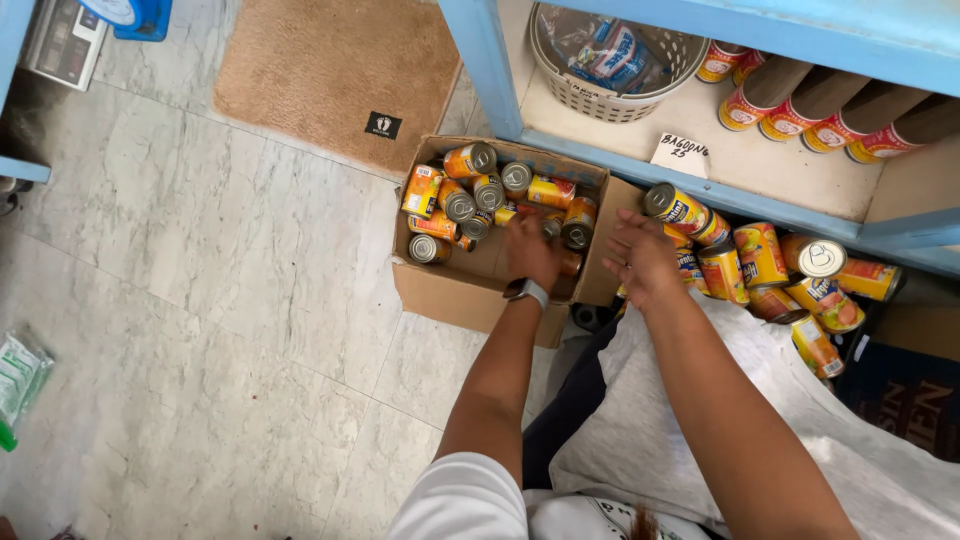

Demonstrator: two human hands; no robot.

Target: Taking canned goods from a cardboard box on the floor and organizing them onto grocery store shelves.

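An open cardboard box [470,295] on the floor holds several orange-and-yellow tin cans [470,160] lying in a jumble. My left hand [530,250], with a watch on the wrist, reaches down into the box among the cans; its fingers are hidden, so a grip cannot be made out. My right hand [640,262] hovers with fingers spread at the box's right flap, beside a heap of the same cans [760,255] resting on the grey cloth [680,420] over my lap.
A blue shelf frame [480,60] stands right behind the box, with a white basket [610,100], a handwritten card [680,152] and a row of red-labelled cans [800,115]. A tan mat [330,70] lies on the marble floor; a green packet [20,375] sits far left.
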